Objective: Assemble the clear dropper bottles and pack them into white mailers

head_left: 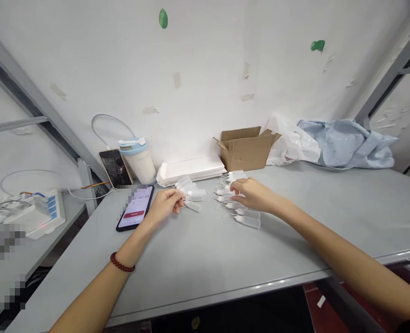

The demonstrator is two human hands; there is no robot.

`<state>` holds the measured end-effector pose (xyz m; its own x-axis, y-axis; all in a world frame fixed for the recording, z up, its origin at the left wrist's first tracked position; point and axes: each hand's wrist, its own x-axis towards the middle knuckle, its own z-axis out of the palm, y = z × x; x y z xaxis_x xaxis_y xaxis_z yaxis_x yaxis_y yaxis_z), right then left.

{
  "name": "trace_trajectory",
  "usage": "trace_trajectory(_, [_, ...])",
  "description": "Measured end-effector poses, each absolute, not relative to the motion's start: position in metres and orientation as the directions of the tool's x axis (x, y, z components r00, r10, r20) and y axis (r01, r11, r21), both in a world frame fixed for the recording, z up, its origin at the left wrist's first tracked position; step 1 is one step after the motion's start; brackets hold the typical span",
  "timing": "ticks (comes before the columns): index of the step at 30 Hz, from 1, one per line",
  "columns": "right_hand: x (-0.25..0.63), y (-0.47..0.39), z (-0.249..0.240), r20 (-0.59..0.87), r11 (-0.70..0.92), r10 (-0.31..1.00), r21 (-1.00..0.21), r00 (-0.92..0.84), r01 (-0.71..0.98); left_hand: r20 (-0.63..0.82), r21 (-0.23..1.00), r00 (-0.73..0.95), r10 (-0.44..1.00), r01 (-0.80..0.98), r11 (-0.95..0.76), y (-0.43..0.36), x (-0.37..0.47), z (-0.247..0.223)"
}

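Note:
My left hand (166,203) is closed, its thumb and fingertips pinching the narrow ends of several small translucent white bottles (197,194). Their flat bodies fan out to the right of the fingers. To the right, a staggered column of similar bottles (248,221) lies on the grey table, thin curved tails pointing left. Over the middle of this column is my right hand (251,193), fingers bent and thumb apart from them. Its fingertips are close to the bottles; whether they touch one I cannot tell. The hand partly hides the bottles beneath it.
Behind the hands stand a stack of white flat trays (193,170) and an open cardboard box (248,155). A phone with a timer (135,208), a second phone (115,169) and a blue-lidded cup (139,162) are left. White plastic (291,143) and blue cloth (347,143) lie back right.

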<state>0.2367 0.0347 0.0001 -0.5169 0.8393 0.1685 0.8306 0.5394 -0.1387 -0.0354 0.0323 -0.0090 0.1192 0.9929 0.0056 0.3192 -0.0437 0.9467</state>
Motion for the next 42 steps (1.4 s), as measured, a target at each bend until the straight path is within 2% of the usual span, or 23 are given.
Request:
trace_trajectory(3, [0.233,0.034,-0.006,0.201,0.583,0.807,-0.123,-0.555,0.803,-0.021,0.939,0.129,0.991,0.343,-0.025,0.033,-0.035,-0.011])
trace_trajectory(7, [0.228,0.034,-0.017,0.244,0.641,0.754,-0.072,-0.61,0.764,-0.038,0.889,0.107,0.994,0.459,-0.016,0.035,-0.038,-0.015])
trace_trajectory(14, [0.222,0.033,-0.024,0.299,0.652,0.73,-0.038,-0.614,0.757,0.038,0.78,0.035,0.999,0.623,-0.052,0.039,-0.043,-0.022])
trace_trajectory(17, [0.221,0.032,-0.024,0.258,0.64,0.742,-0.002,-0.618,0.768,0.134,0.696,0.005,0.991,0.711,-0.098,0.037,-0.044,-0.021])
trace_trajectory(21, [0.22,0.032,-0.025,0.212,0.627,0.756,0.037,-0.62,0.778,0.268,0.507,0.055,0.962,0.841,-0.189,0.031,-0.04,-0.018])
trace_trajectory(23, [0.22,0.033,-0.026,0.208,0.62,0.764,0.022,-0.61,0.784,0.291,0.431,0.14,0.946,0.864,-0.26,0.026,-0.035,-0.017])
trace_trajectory(27, [0.221,0.035,-0.03,0.231,0.623,0.769,-0.057,-0.596,0.78,0.289,0.36,0.286,0.914,0.852,-0.381,0.017,-0.026,-0.018])
trace_trajectory(34, [0.222,0.033,-0.024,0.319,0.624,0.762,-0.134,-0.563,0.77,0.203,0.334,0.468,0.86,0.793,-0.51,0.012,-0.023,-0.02])
trace_trajectory(38, [0.22,0.031,-0.02,0.406,0.654,0.73,-0.182,-0.549,0.735,0.178,0.344,0.469,0.865,0.794,-0.501,0.013,-0.022,-0.024])
trace_trajectory(42, [0.217,0.028,-0.019,0.474,0.703,0.684,-0.222,-0.555,0.676,0.179,0.365,0.395,0.901,0.824,-0.433,0.016,-0.018,-0.031])
